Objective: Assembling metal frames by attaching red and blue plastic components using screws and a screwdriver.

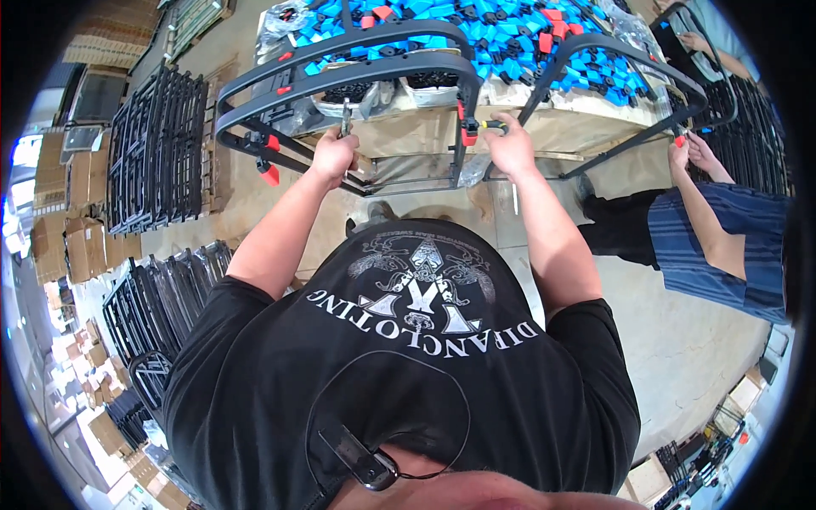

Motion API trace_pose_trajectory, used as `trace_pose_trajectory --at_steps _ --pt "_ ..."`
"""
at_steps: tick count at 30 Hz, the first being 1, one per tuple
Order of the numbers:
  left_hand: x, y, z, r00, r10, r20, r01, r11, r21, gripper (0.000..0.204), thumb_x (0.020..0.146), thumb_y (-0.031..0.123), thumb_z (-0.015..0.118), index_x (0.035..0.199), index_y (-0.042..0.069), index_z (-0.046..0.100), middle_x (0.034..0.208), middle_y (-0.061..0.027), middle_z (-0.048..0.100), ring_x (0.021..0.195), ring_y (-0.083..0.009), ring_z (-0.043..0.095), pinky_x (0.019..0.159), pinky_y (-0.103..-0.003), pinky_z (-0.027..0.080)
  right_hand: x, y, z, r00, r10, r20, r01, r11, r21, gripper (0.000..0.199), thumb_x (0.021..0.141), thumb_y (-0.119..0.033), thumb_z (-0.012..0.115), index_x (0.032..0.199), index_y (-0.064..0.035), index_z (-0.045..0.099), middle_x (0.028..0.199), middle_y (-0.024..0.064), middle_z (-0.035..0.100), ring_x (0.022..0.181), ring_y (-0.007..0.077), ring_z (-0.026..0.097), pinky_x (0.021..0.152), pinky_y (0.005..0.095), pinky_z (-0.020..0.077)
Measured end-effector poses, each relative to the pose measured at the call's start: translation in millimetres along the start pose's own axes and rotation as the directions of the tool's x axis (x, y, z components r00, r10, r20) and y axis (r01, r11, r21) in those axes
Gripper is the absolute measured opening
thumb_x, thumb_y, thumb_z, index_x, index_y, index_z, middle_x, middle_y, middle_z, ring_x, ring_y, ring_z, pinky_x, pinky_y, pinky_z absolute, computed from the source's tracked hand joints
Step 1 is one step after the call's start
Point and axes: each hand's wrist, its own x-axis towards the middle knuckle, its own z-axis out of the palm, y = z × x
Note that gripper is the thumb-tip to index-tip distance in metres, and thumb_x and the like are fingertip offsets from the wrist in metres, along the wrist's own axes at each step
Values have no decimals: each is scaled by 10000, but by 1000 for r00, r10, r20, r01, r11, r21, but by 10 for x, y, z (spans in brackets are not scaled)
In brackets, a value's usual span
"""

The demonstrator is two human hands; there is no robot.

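A black tubular metal frame [357,71] with rounded corners stands before me, against the edge of a wooden table. My left hand [336,155] is closed around a slim grey metal hand tool [346,117] pointing up; its exact kind is hard to make out. In my closed right hand [512,150] is a screwdriver with a yellow and black handle [493,125], beside the frame's right upright. Red plastic pieces [468,136] sit on that upright, and more red pieces [269,174] hang at the frame's left end.
Blue plastic caps [510,51] with some red ones cover the table. White boxes of small black parts [432,87] stand at its near edge. Another black frame [612,47] is at right, where a co-worker's hands [680,155] hold a red-tipped item. Frames stack [157,153] at left.
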Motion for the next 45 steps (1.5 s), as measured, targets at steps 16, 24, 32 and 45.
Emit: trace_pose_trajectory --at_steps 16,24,32,45 --pt "341 -689 -962 857 477 -194 -298 767 569 627 834 303 779 1311 -54 584 1186 -169 680 1039 -231 670 939 -338 523 -681 -1193 1041 711 148 687 -426 869 253 389 898 -146 697 1264 -28 638 982 58 699 737 112 607 603 254 481" --pt "-440 -1359 -1900 989 8 146 -74 888 454 418 891 248 696 1196 -36 661 900 -118 743 716 -158 703 689 -325 565 212 -2349 2007 795 238 558 -466 829 309 346 934 -192 691 1226 -18 627 1035 75 683 769 157 639 638 320 565" --pt "58 -1516 -2593 928 344 -146 -307 924 227 492 923 233 726 1293 -39 548 1132 -132 676 990 -224 675 890 -351 537 -712 -1259 1977 990 33 -134 7 958 287 336 883 -219 706 1124 10 655 986 174 730 951 294 712 876 391 556" --pt "539 -1079 -2169 939 216 -267 -184 973 138 378 975 216 674 1212 -29 510 785 -102 642 631 -201 635 570 -357 510 -137 -620 880 896 260 -360 -279 960 -1 472 821 -412 750 1047 -16 625 968 271 709 995 421 693 864 476 545"
